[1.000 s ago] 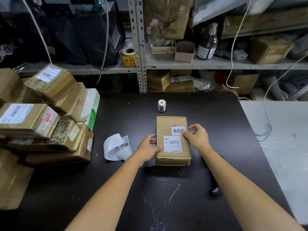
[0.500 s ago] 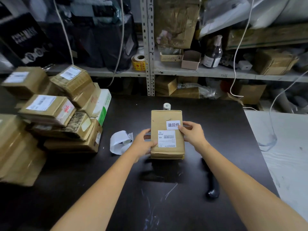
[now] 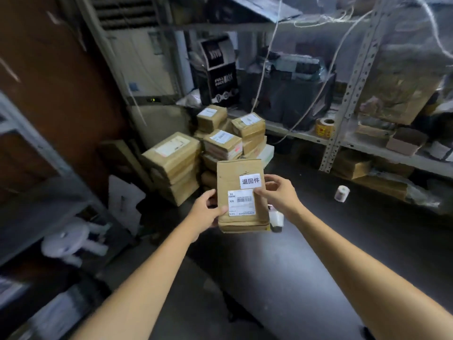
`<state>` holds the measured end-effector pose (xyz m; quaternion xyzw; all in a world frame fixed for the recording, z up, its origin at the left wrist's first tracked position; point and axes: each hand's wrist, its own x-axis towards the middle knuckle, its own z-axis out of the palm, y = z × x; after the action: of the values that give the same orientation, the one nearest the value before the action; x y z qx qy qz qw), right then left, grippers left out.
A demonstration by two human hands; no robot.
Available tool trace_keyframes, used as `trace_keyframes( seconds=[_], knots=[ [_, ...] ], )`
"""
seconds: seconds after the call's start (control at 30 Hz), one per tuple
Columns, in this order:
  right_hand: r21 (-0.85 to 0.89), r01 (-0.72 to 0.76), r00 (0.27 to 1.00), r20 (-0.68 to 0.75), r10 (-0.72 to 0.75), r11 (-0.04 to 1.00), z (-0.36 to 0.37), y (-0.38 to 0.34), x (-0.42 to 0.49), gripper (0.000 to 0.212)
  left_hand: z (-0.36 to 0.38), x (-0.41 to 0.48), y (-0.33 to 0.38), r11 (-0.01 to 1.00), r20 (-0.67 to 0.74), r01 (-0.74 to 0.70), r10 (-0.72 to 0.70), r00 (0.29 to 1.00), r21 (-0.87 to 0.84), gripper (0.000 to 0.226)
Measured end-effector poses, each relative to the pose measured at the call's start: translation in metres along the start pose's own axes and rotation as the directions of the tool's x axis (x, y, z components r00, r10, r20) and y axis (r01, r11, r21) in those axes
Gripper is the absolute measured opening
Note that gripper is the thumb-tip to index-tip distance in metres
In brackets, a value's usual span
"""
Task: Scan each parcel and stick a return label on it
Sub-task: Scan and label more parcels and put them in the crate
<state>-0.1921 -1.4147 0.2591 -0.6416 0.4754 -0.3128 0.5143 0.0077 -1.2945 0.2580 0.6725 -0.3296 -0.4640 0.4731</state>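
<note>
At the frame's center, a left hand [image 3: 205,212] and right hand [image 3: 278,195] are gripping a brown parcel [image 3: 241,195] bearing a white return label [image 3: 250,180], fingers curled around its side edges above a dark table [image 3: 318,253].

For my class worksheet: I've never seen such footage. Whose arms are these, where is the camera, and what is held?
No machine: a person works bare-handed. One camera on their head looks forward and down, so you see their own arms. The left hand and right hand grip a brown parcel by its sides, above the dark table. It carries a barcode sticker and a white return label. Behind stands a stack of parcels; a small label roll sits to the right.
</note>
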Motion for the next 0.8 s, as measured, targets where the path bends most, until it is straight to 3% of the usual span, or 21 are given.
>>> trace_keyframes(
  seconds=[0.13, 0.3, 0.57, 0.8],
  knots=[
    [-0.044, 0.147, 0.978, 0.154, -0.139, 0.988, 0.094, -0.036, -0.007, 0.057, -0.09, -0.038, -0.016, 0.999, -0.179, -0.034, 0.031, 0.983, -0.012, 0.078],
    [-0.122, 0.25, 0.926, 0.321, -0.2, 0.961, 0.23, -0.076, -0.037, 0.067, -0.213, -0.099, -0.057, 0.999, -0.359, -0.031, 0.013, 0.933, -0.043, 0.08],
    [-0.14, 0.299, 0.845, 0.498, -0.194, 0.944, 0.472, -0.121, -0.134, 0.048, -0.416, -0.218, -0.143, 0.999, -0.552, 0.031, -0.048, 0.832, -0.041, 0.077],
    [-0.197, 0.377, 0.757, 0.628, -0.179, 0.905, 0.648, -0.132, -0.208, 0.036, -0.552, -0.298, -0.217, 0.987, -0.669, 0.115, -0.163, 0.726, -0.116, 0.076]
  ],
)
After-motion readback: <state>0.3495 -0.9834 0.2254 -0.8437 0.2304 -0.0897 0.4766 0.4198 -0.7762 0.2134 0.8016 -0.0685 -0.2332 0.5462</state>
